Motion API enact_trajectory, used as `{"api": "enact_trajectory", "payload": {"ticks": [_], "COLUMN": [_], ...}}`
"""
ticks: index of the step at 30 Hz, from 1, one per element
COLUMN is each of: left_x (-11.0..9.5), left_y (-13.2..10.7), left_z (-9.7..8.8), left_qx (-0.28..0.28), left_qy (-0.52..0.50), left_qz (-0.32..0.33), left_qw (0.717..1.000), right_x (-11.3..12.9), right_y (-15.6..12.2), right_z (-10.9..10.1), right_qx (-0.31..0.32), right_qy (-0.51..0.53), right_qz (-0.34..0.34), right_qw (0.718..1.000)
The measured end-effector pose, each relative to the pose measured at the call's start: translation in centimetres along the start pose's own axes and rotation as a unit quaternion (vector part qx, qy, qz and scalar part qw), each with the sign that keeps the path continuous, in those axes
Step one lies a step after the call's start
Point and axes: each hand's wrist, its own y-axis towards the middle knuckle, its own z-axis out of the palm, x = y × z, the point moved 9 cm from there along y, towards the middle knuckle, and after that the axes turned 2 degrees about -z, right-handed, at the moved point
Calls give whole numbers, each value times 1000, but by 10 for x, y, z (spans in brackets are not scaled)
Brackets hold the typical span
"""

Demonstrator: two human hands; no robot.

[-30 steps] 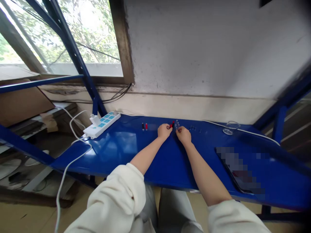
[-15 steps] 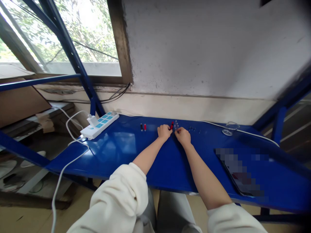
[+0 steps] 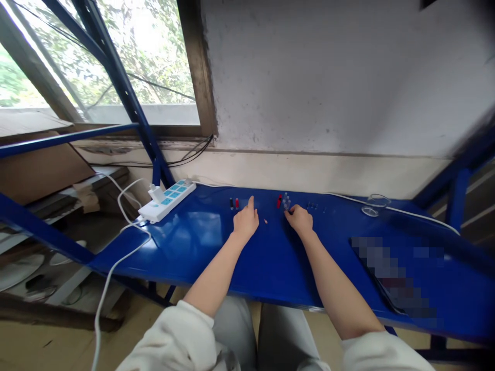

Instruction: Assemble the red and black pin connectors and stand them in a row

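My left hand [image 3: 245, 222] rests on the blue table [image 3: 201, 242] with one finger stretched toward a small black piece and a small red piece [image 3: 234, 203] standing side by side. My right hand [image 3: 299, 218] lies curled on the table just below a red piece [image 3: 279, 201] and a cluster of small clear pieces [image 3: 286, 201]. Its fingers are folded; what they hold, if anything, is too small to see. A tiny pale speck [image 3: 265, 221] lies on the table between my hands.
A white power strip [image 3: 167, 201] with a charger plugged in sits at the table's far left, its cable hanging off the edge. A white cable with a coiled loop [image 3: 372, 205] runs along the back right. A dark flat device [image 3: 390, 273] lies at the right. Several tiny dark parts [image 3: 314, 206] sit near the cluster.
My left hand has let go of the red piece and moved left toward the black and red pair, one finger extended. My right hand stays by the clear cluster.
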Motion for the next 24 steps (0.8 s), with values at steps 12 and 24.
{"api": "enact_trajectory", "payload": {"ticks": [12, 24], "left_x": [47, 5], "left_y": [7, 8], "left_z": [-3, 11], "left_qx": [0, 12], "left_qy": [8, -586], "left_qz": [-116, -29], "left_qw": [993, 810], "right_x": [38, 57], "right_y": [-29, -37], "right_z": [-3, -10], "right_qx": [10, -37], "right_qy": [-8, 312], "right_qz": [-100, -148], "right_qw": [995, 938]}}
